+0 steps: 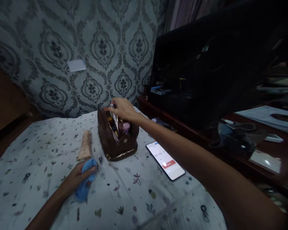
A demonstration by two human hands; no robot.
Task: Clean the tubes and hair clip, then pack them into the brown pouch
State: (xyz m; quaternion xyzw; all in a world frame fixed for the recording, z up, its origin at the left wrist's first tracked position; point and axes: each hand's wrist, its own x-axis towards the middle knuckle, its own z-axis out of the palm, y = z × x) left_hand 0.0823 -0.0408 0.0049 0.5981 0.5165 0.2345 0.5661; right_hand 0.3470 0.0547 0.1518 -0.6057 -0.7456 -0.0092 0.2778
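Observation:
A brown cosmetic bag (pixel 117 150) stands unzipped on the patterned white sheet, with several small items inside, among them a pink-capped container (pixel 126 127). Over its far side, my right hand (pixel 123 108) reaches in with bent fingers around the top of a shiny silvery item (pixel 115 118). Its lower end is down among the other contents, and its kind is unclear. My left hand (pixel 78 175) is closed on a crumpled blue cloth (pixel 84 188), resting low over the sheet. Just beyond it lies a beige squeeze tube (pixel 85 143).
A phone (pixel 166 161) with a running timer lies right of the bag, under my right forearm. Further right stand a large black screen (pixel 196 70) and a dark red desk (pixel 244 150) with papers and fabric. Patterned wallpaper (pixel 100 51) rises behind the sheet (pixel 120 210).

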